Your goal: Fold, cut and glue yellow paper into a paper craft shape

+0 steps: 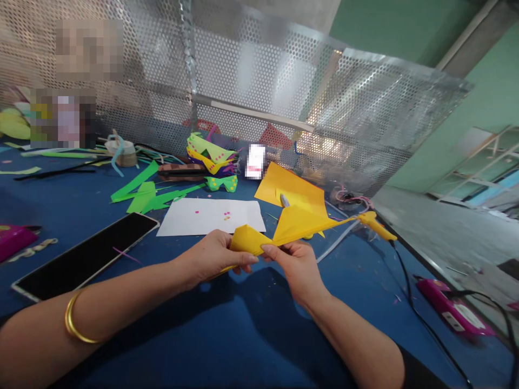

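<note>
A folded piece of yellow paper [298, 222] is held up between both my hands above the blue table. My left hand [217, 254] pinches its left part, thumb on top and fingers curled beneath. Just to the right, my right hand [298, 267] is closed on the paper's lower edge, with the thumb pressing near the middle. The paper bends at a notch between the hands, and a long point stretches to the right. Behind it lies a larger yellow-orange sheet [294, 183] with a small metallic object [284, 200] on it.
A white sheet [213, 216] with small pink bits, green paper strips [141, 197] and decorated paper masks [208, 154] lie beyond my hands. A large phone [87, 256] is at left. A yellow glue gun [377, 226] and magenta power strip [454, 308] are right. Perforated metal [259, 70] stands behind.
</note>
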Motion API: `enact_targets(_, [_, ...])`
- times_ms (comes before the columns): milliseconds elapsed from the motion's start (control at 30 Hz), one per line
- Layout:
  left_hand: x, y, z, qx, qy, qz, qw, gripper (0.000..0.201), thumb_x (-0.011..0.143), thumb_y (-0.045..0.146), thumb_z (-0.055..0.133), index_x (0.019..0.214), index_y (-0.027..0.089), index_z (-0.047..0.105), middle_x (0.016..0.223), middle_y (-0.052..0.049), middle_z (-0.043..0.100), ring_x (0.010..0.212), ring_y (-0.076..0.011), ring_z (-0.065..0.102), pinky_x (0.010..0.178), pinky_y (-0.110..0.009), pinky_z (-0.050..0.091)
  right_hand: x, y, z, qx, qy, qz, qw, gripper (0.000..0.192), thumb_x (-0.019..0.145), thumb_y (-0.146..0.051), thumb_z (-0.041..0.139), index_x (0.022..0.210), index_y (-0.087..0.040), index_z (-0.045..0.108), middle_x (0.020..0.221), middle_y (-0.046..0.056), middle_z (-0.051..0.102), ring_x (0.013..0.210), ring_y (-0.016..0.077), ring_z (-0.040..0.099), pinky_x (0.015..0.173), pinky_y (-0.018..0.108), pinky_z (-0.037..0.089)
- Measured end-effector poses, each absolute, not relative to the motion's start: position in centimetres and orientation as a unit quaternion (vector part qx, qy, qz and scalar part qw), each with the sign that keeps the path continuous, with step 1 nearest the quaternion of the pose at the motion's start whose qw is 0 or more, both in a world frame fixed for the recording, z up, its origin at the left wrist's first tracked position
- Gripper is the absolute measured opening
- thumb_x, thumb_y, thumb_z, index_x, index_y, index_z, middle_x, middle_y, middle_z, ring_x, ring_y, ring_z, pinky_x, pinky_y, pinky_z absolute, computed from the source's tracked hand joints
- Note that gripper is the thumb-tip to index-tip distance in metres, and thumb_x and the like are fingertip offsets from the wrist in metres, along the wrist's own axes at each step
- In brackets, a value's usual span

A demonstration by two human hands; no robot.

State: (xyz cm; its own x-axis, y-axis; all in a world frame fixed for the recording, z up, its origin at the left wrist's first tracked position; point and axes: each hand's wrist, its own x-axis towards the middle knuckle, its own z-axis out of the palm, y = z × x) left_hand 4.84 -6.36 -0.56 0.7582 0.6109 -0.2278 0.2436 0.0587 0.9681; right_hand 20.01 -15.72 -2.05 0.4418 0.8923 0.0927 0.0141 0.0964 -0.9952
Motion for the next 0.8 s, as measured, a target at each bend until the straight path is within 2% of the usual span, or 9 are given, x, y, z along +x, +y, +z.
enact_targets(267, [4.88,-6.66,-0.22,0.674,0.34,0.151,0.638,0.015,0.065,0.032,0.074,0.06,0.018,0.073,0.056,-0.002,0.069,0.054,-0.014,0.059,0.058,-0.025,0.046,20.34,-15.67,-1.9,-0.587,-0.411,0.32,0.62,0.017,0.066,-0.033,0.077,0.057,-0.02,0.072,0.06,0.003,0.071,0.06,0.0198,0.065,0.061,0.031,0.052])
enact_targets(433, [4.99,-7.01,-0.44,0.689,0.35,0.178,0.609,0.017,0.066,0.032,0.073,0.059,0.017,0.072,0.055,-0.002,0.069,0.051,-0.0121,0.057,0.056,-0.023,0.044,19.97,-15.69,-2.17,-0.566,-0.378,0.38,0.626,0.015,0.065,-0.034,0.079,0.065,-0.019,0.075,0.064,0.002,0.072,0.063,0.0182,0.065,0.065,0.031,0.052])
enact_targets(533, [4.97,-6.95,-0.73,0.692,0.335,0.165,0.618,0.018,0.067,0.034,0.073,0.065,0.016,0.075,0.058,-0.002,0.07,0.054,-0.0127,0.059,0.057,-0.023,0.045,19.89,-15.7,-2.42,-0.557,-0.391,0.398,0.615,0.016,0.065,-0.034,0.079,0.066,-0.018,0.075,0.065,0.002,0.072,0.063,0.0177,0.065,0.065,0.03,0.052])
enact_targets(667, [4.89,-6.51,-0.75,0.693,0.33,0.118,0.63,0.027,0.07,0.043,0.074,0.072,0.016,0.076,0.068,-0.004,0.074,0.063,-0.0144,0.063,0.062,-0.024,0.047,20.27,-15.64,-2.56,-0.575,-0.411,0.345,0.618,0.019,0.066,-0.034,0.077,0.056,-0.019,0.072,0.059,0.001,0.07,0.059,0.0179,0.064,0.061,0.03,0.051])
enact_targets(800, [4.79,-6.08,-0.39,0.709,0.325,0.096,0.618,0.029,0.071,0.044,0.073,0.069,0.015,0.075,0.069,-0.006,0.074,0.061,-0.0142,0.062,0.062,-0.024,0.047,20.72,-15.56,-2.5,-0.583,-0.405,0.321,0.627,0.018,0.066,-0.034,0.077,0.057,-0.019,0.072,0.06,0.002,0.071,0.06,0.0184,0.065,0.06,0.029,0.052])
